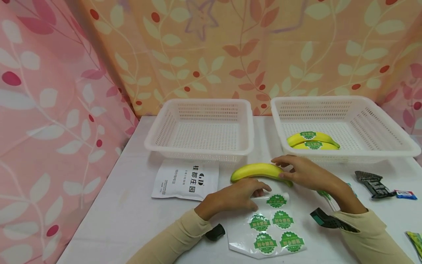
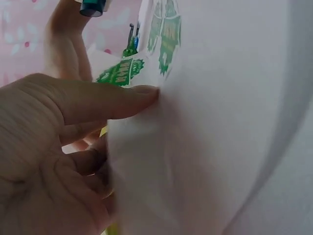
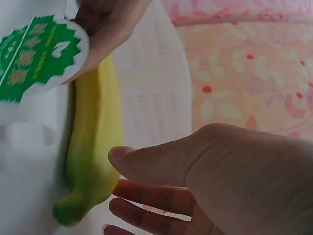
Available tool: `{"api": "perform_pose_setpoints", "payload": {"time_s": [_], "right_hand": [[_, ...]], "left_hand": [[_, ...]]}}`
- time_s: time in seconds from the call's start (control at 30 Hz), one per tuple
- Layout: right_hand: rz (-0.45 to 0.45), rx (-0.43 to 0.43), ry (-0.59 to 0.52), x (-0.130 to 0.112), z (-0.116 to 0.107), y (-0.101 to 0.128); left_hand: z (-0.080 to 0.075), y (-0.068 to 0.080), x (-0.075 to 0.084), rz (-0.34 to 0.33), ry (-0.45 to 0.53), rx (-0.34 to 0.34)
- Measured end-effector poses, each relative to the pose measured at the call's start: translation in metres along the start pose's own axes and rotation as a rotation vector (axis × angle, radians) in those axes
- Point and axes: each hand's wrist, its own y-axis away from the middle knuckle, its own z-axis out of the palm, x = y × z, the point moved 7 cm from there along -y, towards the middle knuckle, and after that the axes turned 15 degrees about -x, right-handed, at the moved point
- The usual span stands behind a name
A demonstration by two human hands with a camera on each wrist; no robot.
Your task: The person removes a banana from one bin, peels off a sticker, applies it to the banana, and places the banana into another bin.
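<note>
A single yellow banana (image 1: 255, 171) lies on the table between the two baskets' near edges. My right hand (image 1: 298, 171) is at its stem end. There the thumb tip overlaps the banana (image 3: 95, 127) and the fairly straight fingers (image 3: 154, 198) extend along its far side. With my left hand (image 1: 242, 194) I pinch the edge of a sheet of green round stickers (image 1: 273, 227) between thumb (image 2: 132, 98) and fingers. In the right wrist view a green sticker (image 3: 41, 58) shows close up beside the left hand.
Two white plastic baskets stand at the back; the right basket (image 1: 346, 152) holds bananas (image 1: 311, 137) with green stickers, the left basket (image 1: 199, 150) holds none. A white printed pouch (image 1: 186, 179) lies at left. A black packet (image 1: 372, 183) and a small blue-red packet (image 1: 406, 194) lie at right.
</note>
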Motion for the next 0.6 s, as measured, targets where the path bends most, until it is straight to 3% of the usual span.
{"api": "perform_pose_setpoints", "payload": {"time_s": [0.13,0.23,0.6], "right_hand": [[-0.036,0.025,0.037,-0.014,-0.005,0.008],[-0.084,0.015,0.025,-0.024,-0.007,0.013],[-0.203,-0.11,-0.106,-0.04,-0.001,0.021]], "left_hand": [[-0.001,0.001,0.002,0.033,-0.038,-0.012],[-0.003,0.003,0.0,0.04,-0.005,-0.016],[-0.009,0.012,-0.013,0.034,0.568,-0.046]]}}
